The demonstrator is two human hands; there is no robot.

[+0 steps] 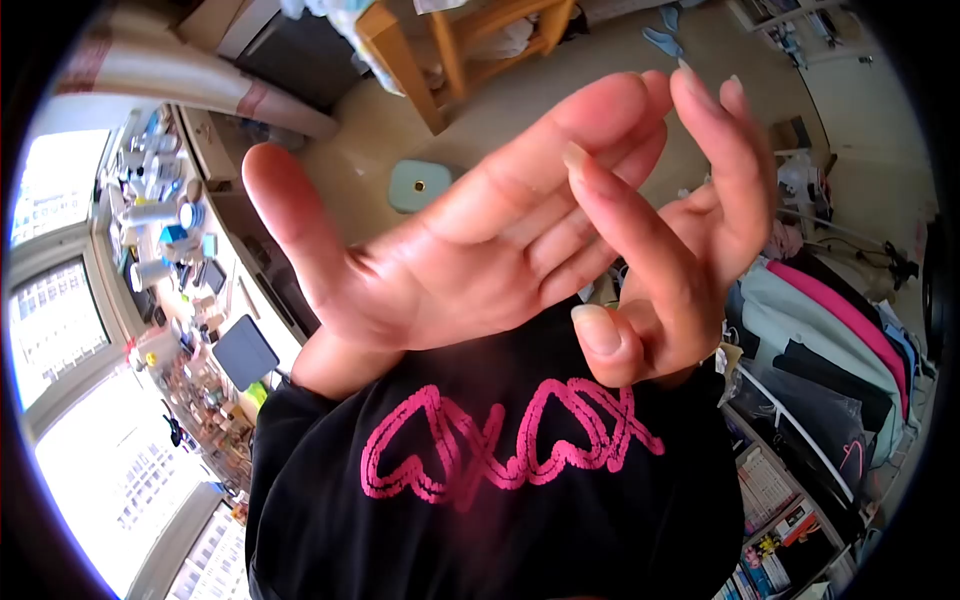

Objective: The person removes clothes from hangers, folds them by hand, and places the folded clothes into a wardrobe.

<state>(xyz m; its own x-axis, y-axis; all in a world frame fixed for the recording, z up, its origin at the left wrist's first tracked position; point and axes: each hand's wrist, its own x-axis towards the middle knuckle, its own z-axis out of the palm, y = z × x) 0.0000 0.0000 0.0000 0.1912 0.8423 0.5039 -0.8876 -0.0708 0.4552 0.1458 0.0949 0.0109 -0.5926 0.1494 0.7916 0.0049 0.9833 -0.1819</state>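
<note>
the left hand (440,250) is spread palm to view, thumb wide, fingers stretched toward 2 o'clock. the right hand (680,275), its fingers bent and parted, partly covers those fingers; whether they touch, i cannot tell. at 6 o'clock, below both, is a black fabric top (480,550) with grainy pink heart outlines; a pale-green rounded stool (405,185) at 11, heaped clothes (830,330) at 3.

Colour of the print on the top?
The print is bright pink, on a black top; the head view shows it best.
</note>
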